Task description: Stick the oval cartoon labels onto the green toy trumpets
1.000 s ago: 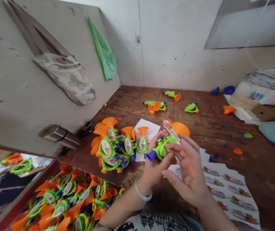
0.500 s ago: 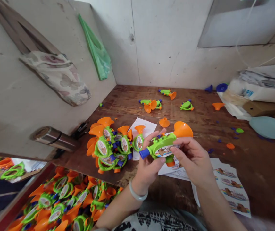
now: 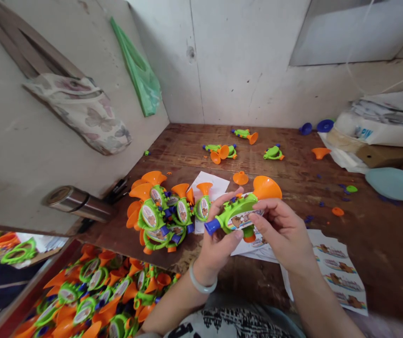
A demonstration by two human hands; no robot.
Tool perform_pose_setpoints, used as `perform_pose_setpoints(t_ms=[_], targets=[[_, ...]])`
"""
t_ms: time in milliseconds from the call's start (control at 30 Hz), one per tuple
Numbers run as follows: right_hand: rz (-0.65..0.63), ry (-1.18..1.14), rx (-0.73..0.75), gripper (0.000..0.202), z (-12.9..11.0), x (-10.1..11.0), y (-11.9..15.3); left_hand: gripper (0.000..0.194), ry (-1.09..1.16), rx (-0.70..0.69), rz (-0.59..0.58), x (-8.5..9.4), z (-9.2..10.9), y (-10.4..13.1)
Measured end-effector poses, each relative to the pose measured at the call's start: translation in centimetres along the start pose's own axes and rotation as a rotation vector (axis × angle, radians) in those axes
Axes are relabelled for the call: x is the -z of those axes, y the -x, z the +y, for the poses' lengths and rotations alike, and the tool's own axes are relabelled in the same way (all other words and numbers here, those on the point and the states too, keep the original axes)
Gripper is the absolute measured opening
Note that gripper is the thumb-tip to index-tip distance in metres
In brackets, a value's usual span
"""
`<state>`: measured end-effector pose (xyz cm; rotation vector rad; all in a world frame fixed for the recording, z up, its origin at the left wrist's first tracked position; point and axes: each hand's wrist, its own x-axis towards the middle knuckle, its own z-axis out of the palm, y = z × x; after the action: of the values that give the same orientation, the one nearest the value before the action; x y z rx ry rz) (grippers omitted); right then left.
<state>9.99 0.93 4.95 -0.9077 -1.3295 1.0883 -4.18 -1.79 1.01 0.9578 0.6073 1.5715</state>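
A green toy trumpet (image 3: 235,211) with an orange bell and a blue mouthpiece is held above the table. My left hand (image 3: 219,239) grips it from below and behind near the mouthpiece end. The thumb and fingers of my right hand (image 3: 282,225) pinch at the oval sticker (image 3: 240,219) on the trumpet's side, near the bell. Under my hands lie white sheets, partly hidden. A sheet of stickers (image 3: 342,277) is on the table to the right of my right forearm.
Finished-looking trumpets (image 3: 152,211) are piled at the left, above a box full of more trumpets (image 3: 85,310). A steel flask (image 3: 78,202) stands by the left wall. Several trumpets and an orange bell (image 3: 240,177) lie farther back. A pale blue tray (image 3: 397,184) is at right.
The view has shifted very slightly. Both hands keep nearly the same hold on the trumpet and its sticker.
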Motion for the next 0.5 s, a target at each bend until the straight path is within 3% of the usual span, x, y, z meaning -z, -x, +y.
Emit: perform_pose_setpoints(t_ms=[267,500], targets=[[-0.026,0.075,0.048,0.007,0.01,0.07,-0.05,0.047,-0.087,-0.062,0.04,0.02,-0.3,0.0],[0.01,0.442,0.221,0.006,0.07,-0.06,0.08,0.044,-0.134,-0.129,0.032,-0.1,-0.44,-0.02]])
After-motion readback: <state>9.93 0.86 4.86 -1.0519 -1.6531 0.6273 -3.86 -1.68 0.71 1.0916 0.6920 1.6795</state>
